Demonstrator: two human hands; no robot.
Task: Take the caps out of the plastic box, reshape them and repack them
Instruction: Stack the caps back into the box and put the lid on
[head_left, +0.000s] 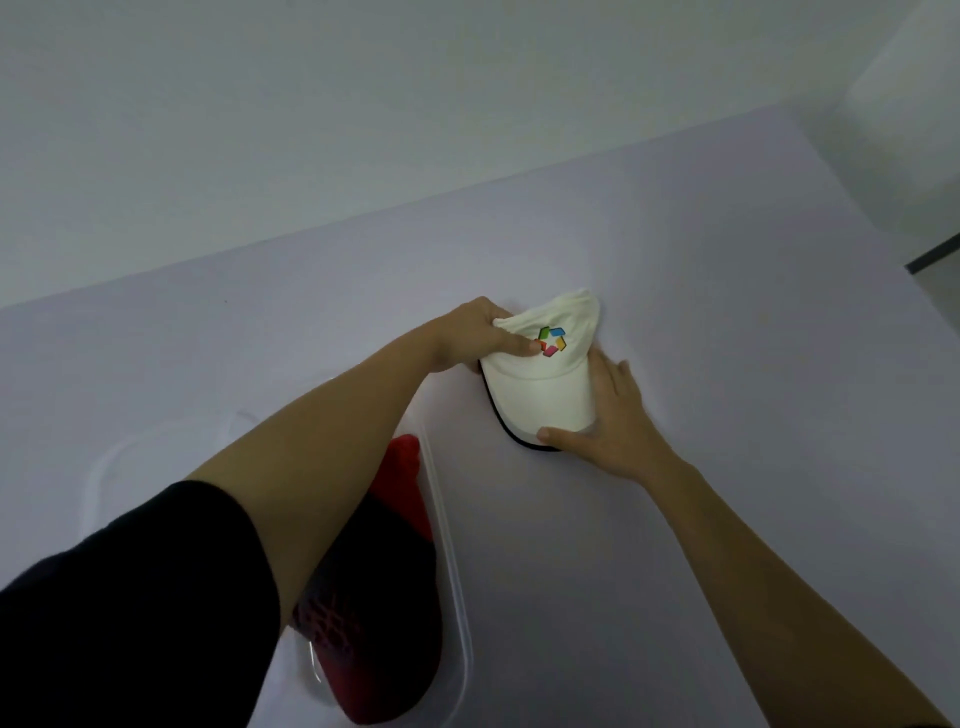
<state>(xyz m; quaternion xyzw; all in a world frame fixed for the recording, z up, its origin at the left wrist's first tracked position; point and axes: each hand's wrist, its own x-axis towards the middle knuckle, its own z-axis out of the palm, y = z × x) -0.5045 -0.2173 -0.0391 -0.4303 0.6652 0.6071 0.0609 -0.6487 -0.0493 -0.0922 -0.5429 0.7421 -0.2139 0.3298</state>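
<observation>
On a pale table (727, 364), a person works a white cap (545, 384) lying just right of centre, with a clear plastic box (452, 571) at 7 o'clock of it, near the frame's lower edge. The box holds a red and black cap (384, 597), partly hidden by the left forearm, so the unpacking looks unfinished. The likely mishap: the left hand (478, 332), fingers closed on the bunched crown at the cap's 10 o'clock side with the thumb beside the logo, may crease the soft fabric further instead of rounding it. The right hand (613, 421), at 4 o'clock, has its fingers spread along the cap's side and its thumb pressed at the brim tip; too much pressure there could flatten the brim's curve. The cap looks cream-white, its crown crumpled to a peak at 12 o'clock, the brim edged in black, a small multicoloured logo (551, 341) on the front.
</observation>
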